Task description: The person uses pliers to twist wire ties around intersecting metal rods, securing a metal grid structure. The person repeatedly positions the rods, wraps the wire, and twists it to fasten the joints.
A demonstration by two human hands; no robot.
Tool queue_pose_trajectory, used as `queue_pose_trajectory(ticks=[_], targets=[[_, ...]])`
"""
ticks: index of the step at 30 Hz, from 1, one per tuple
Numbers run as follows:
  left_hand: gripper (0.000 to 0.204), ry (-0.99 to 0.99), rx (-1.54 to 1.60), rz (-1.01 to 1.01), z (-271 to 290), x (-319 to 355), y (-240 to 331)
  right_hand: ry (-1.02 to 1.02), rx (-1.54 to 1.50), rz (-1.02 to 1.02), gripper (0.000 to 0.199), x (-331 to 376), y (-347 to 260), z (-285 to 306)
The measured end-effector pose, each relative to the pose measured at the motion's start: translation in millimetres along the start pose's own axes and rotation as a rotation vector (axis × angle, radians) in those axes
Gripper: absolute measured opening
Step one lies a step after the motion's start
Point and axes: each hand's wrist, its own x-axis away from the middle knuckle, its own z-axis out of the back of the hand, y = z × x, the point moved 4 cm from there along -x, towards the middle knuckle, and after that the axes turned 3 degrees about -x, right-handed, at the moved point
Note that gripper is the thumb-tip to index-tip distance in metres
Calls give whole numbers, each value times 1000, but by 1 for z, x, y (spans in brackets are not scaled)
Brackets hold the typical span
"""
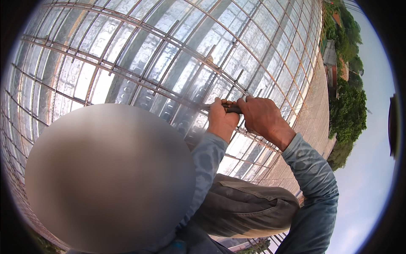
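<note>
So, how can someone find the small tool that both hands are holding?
Start from the wide rebar grid lying over shiny corrugated metal sheets. Near its right middle, the left hand and right hand meet. The short dark tool bridges them; unlike the long rusty bars, it is stubby and gripped at both ends.

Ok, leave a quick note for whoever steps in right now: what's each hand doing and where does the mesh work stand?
Left hand: closed around a dark rod-like tool, at a crossing of the rebar grid.
Right hand: closed on the same tool, just beside the left.
The grid lies over shiny corrugated metal sheeting, spreading across the whole deck.
Done: bars are laid out in both directions.
Left: which crossings are already fastened cannot be told from here; check around the hands.
</note>
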Motion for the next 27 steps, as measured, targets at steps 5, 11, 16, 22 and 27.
queue_pose_trajectory(ticks=[5, 11, 16, 22, 27], targets=[[39, 220, -157, -229, -9, 46, -12, -315, -750, -59, 45, -2, 44, -39], [34, -19, -663, -462, 18, 28, -23, -227, -794, 39, 71, -1, 73, -104], [32, -325, -1349, -911, 25, 7, -17, -129, -823, -28, 58, -5, 75, -127], [40, -466, -2058, -1137, 19, 1, -41, -272, -1275, -77, 59, 18, 117, -185], [37, -464, -1916, -1075, 2, 9, -45, -336, -1494, -277, 50, 39, 144, -206]])
